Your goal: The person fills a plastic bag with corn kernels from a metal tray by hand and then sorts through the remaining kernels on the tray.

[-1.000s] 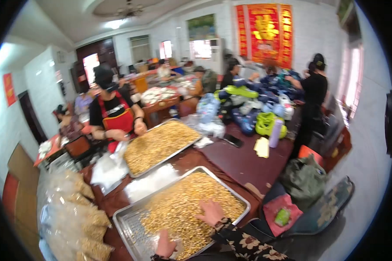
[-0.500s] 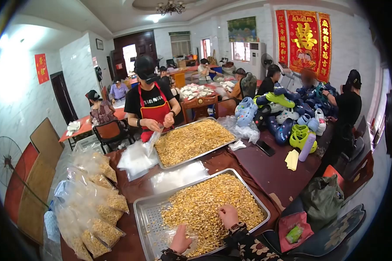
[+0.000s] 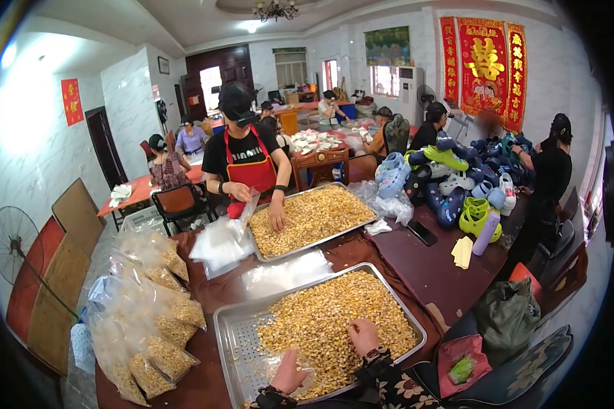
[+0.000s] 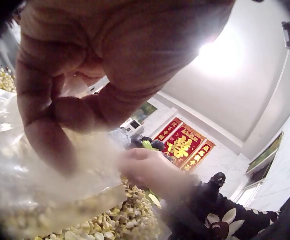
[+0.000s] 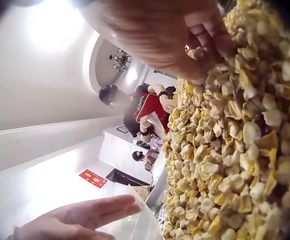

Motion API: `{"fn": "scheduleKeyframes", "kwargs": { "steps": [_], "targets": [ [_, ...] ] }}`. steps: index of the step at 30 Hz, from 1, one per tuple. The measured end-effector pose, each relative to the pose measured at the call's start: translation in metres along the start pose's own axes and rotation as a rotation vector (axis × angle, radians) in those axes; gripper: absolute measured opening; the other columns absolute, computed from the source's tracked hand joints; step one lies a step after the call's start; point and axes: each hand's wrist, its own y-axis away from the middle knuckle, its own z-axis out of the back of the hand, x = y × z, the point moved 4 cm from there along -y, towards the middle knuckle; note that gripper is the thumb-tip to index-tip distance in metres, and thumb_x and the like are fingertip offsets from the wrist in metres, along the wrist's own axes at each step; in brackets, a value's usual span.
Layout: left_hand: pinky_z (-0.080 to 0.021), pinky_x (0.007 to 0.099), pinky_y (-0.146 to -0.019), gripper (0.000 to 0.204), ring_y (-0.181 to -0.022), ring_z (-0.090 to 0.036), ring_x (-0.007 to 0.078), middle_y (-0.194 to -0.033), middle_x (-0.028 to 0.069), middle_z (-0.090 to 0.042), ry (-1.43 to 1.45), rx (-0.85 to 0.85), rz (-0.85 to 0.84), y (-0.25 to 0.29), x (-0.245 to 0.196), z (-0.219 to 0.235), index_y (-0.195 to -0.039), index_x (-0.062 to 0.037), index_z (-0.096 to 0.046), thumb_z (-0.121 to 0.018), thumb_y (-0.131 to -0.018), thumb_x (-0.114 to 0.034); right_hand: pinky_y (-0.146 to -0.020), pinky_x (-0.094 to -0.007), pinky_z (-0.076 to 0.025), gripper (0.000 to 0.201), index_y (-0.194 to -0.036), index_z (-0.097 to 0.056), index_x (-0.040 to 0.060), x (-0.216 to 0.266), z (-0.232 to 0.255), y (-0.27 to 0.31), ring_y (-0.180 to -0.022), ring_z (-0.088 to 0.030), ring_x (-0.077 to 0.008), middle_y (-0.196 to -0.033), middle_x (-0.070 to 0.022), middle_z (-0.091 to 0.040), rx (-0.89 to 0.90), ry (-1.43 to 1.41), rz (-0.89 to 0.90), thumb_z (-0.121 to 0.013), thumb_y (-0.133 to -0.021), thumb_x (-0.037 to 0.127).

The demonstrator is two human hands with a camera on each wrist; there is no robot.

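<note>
Since the earlier frame, the worker [image 3: 245,153] in the red apron has lowered one hand onto the far tray [image 3: 320,242]; your own hands have hardly moved. The table [image 3: 201,283] before you fills the lower middle of the frame. Your near tray [image 3: 242,334] sits on it at bottom centre, the far tray beyond it. Shoes [image 3: 450,177] lie heaped at right of centre, and filled bags [image 3: 150,320] stand bunched at lower left. Your left hand [image 3: 288,373], bottom centre, pinches a clear bag [image 4: 15,150] between thumb and fingers, low over the near tray. Your right hand [image 3: 363,337], just to its right, has its fingers bent down and pinches some of the kernels [image 3: 341,313], which lie spread over most of that tray.
</note>
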Motion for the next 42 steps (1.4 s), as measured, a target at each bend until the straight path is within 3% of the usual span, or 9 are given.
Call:
{"fn": "scheduleKeyframes", "kwargs": {
  "steps": [5, 7, 13, 16, 26, 28, 30, 33, 42],
  "targets": [
    [-0.055, 0.0310, -0.061, 0.070, -0.099, -0.058, 0.0326, -0.133, 0.0256, -0.035, -0.304, -0.112, -0.267, -0.008, 0.027, -0.013, -0.135, 0.0101, -0.026, -0.060, -0.077, -0.008, -0.062, -0.0339, -0.050, 0.022, -0.097, -0.063, 0.0015, 0.016, 0.005, 0.001, -0.070, -0.062, -0.0221, -0.079, -0.0106, -0.063, -0.022, -0.194, -0.033, -0.064, -0.083, 0.018],
    [-0.055, 0.0311, -0.057, 0.069, -0.105, -0.054, 0.0333, -0.132, 0.0255, -0.036, 0.134, 0.097, 0.185, 0.000, -0.020, 0.007, -0.134, 0.0104, -0.027, -0.060, -0.076, -0.009, -0.059, -0.0254, -0.047, 0.022, -0.097, -0.064, 0.0022, 0.032, -0.013, 0.013, -0.064, -0.058, -0.0101, -0.076, -0.0024, -0.061, 0.331, -0.664, -0.263, -0.066, -0.084, 0.020],
    [-0.055, 0.0344, -0.064, 0.068, -0.107, -0.052, 0.0356, -0.130, 0.0251, -0.037, 0.128, 0.051, 0.073, -0.001, -0.003, 0.003, -0.133, 0.0084, -0.029, -0.061, -0.074, -0.008, -0.062, -0.0277, -0.049, 0.025, -0.101, -0.064, 0.0037, 0.071, -0.069, 0.064, -0.067, -0.061, -0.0140, -0.078, -0.0051, -0.063, 0.692, -0.605, -0.281, -0.064, -0.086, 0.024],
    [-0.049, 0.0403, -0.085, 0.068, -0.112, -0.047, 0.0406, -0.128, 0.0271, -0.039, -0.039, 0.036, -0.099, -0.003, 0.017, -0.004, -0.134, 0.0054, -0.031, -0.060, -0.073, -0.007, -0.068, -0.0348, -0.050, 0.026, -0.103, -0.063, 0.0056, 0.085, -0.081, 0.073, -0.075, -0.065, -0.0243, -0.084, -0.0112, -0.067, 0.648, -0.212, 0.085, -0.062, -0.086, 0.026],
    [-0.033, 0.0398, -0.105, 0.073, -0.129, -0.032, 0.0438, -0.138, 0.0327, -0.031, -0.013, 0.005, 0.007, 0.008, 0.011, 0.001, -0.138, 0.0034, -0.028, -0.062, -0.074, -0.009, -0.070, -0.0362, -0.050, 0.028, -0.103, -0.066, 0.0069, 0.090, -0.033, 0.066, -0.078, -0.062, -0.0290, -0.089, -0.0156, -0.065, 0.351, -0.137, 0.008, -0.061, -0.080, 0.022],
    [-0.056, 0.0320, -0.056, 0.073, -0.092, -0.063, 0.0292, -0.147, 0.0235, -0.022, -0.094, 0.034, -0.009, 0.010, 0.028, -0.006, -0.141, 0.0023, -0.023, -0.058, -0.077, -0.004, -0.070, -0.0352, -0.049, 0.033, -0.103, -0.066, 0.0049, 0.071, -0.004, 0.057, -0.076, -0.062, -0.0276, -0.087, -0.0141, -0.063, 0.198, -0.019, -0.002, -0.066, -0.077, 0.026],
    [-0.044, 0.0397, -0.097, 0.072, -0.125, -0.040, 0.0414, -0.142, 0.0298, -0.026, 0.118, 0.024, 0.072, 0.012, 0.015, -0.001, -0.139, 0.0033, -0.026, -0.061, -0.076, -0.006, -0.078, -0.0384, -0.047, 0.041, -0.108, -0.061, 0.0027, 0.030, 0.016, 0.047, -0.091, -0.058, -0.0312, -0.099, -0.0157, -0.059, 0.043, 0.085, -0.001, -0.069, -0.075, 0.026],
    [-0.053, 0.0290, -0.046, 0.069, -0.083, -0.063, 0.0303, -0.140, 0.0266, -0.031, 0.168, -0.005, 0.112, 0.017, -0.032, 0.013, -0.139, 0.0024, -0.025, -0.056, -0.077, 0.001, -0.084, -0.0433, -0.045, 0.056, -0.117, -0.055, 0.0036, 0.013, 0.054, 0.037, -0.105, -0.052, -0.0363, -0.116, -0.0197, -0.051, -0.028, 0.260, -0.024, -0.072, -0.072, 0.033],
    [-0.054, 0.0312, -0.050, 0.074, -0.082, -0.063, 0.0309, -0.142, 0.0263, -0.028, 0.125, -0.006, 0.231, 0.001, -0.038, 0.003, -0.140, 0.0042, -0.021, -0.055, -0.075, 0.000, -0.084, -0.0439, -0.045, 0.052, -0.117, -0.053, 0.0048, 0.003, 0.040, 0.022, -0.102, -0.053, -0.0373, -0.117, -0.0195, -0.047, 0.158, 0.212, -0.065, -0.070, -0.075, 0.030]
  ]
}}
